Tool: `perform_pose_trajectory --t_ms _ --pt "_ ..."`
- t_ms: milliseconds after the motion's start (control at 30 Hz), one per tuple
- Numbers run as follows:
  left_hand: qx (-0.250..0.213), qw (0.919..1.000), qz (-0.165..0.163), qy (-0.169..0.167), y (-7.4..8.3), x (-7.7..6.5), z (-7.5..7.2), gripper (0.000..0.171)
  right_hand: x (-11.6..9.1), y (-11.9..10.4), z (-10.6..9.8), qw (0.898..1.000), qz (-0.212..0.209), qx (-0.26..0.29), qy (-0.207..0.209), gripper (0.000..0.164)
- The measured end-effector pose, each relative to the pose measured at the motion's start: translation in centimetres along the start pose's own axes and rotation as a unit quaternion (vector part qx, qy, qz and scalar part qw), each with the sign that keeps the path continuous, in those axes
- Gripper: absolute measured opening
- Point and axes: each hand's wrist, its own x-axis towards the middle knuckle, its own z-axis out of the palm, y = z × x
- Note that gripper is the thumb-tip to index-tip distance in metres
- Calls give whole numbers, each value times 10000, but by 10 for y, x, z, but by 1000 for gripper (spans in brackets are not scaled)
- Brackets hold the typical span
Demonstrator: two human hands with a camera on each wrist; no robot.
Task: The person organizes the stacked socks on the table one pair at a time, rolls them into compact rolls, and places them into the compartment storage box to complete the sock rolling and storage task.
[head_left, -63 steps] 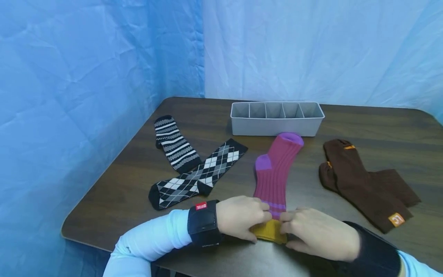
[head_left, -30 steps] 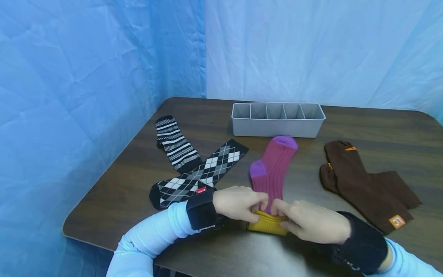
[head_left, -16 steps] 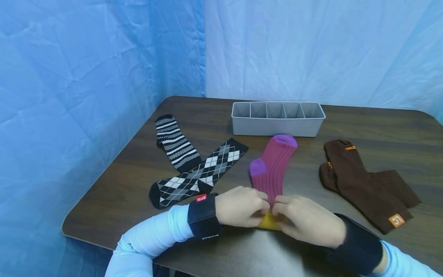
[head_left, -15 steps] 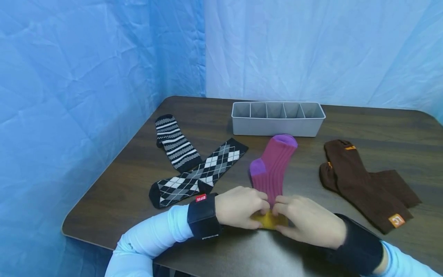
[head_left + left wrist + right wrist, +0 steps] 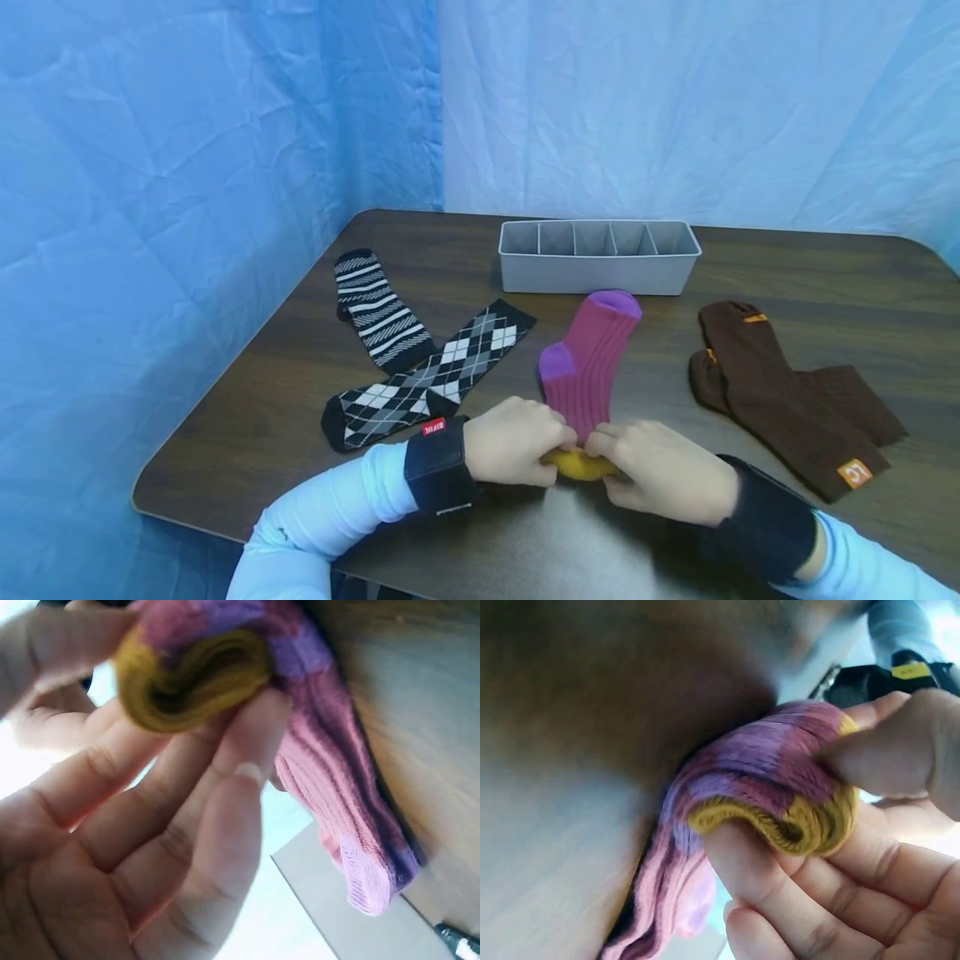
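Note:
A maroon ribbed sock (image 5: 592, 367) with a purple heel and purple far end lies lengthwise on the table in the head view. Its near, mustard end (image 5: 581, 464) is rolled up on itself. My left hand (image 5: 519, 442) pinches the left side of that roll. On the opposite side my right hand (image 5: 660, 471) grips it between thumb and fingers. Both wrist views show the coiled mustard edge, the left (image 5: 199, 682) and the right (image 5: 780, 825) each held by curled fingertips. In the head view, fingers cover part of the roll.
A grey divided box (image 5: 600, 271) stands just beyond the sock. To the left lie a striped sock (image 5: 382, 312) and an argyle sock (image 5: 435, 379), which meet. Brown socks (image 5: 787, 400) lie crossed on the right. The dark table (image 5: 247, 433) meets blue sheeting behind.
The mustard end has gone from flat to folded over, then to a tight roll. Both hands have moved slightly away from the table's near edge with it. The other socks and box stay put.

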Motion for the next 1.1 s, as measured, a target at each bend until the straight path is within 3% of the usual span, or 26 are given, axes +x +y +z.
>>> perform_pose_trajectory --t_ms 167,300,433,567,700,800,867,967,1100 --pt "-869 9946 -344 -446 -7 0 -4 10 -1 6 -3 9955 326 801 -378 20" --pt "-1418 9846 -641 -795 -12 2 -6 10 -2 7 -2 9942 294 956 -390 22" --pt "-1296 9867 -665 -723 -16 4 -4 7 -2 8 -2 9976 269 626 -160 19" --pt "-1185 9902 -685 -295 -17 6 -3 14 1 10 -2 9991 337 168 213 20" --pt "-771 9955 -542 128 -14 6 -2 13 2 10 0 9981 258 36 563 23" --pt "89 9987 -347 350 -9 4 -1 6 2 8 -1 9980 149 -34 618 20" --pt "633 9967 -255 446 -5 2 -1 10 1 8 -3 9983 72 -145 565 17" --pt "1159 9922 -189 415 -1 -1 -3 21 0 6 -5 9987 8 -311 405 21" --pt "1321 9908 -226 186 4 -4 -4 36 1 4 -4 9986 -2 -493 200 35"
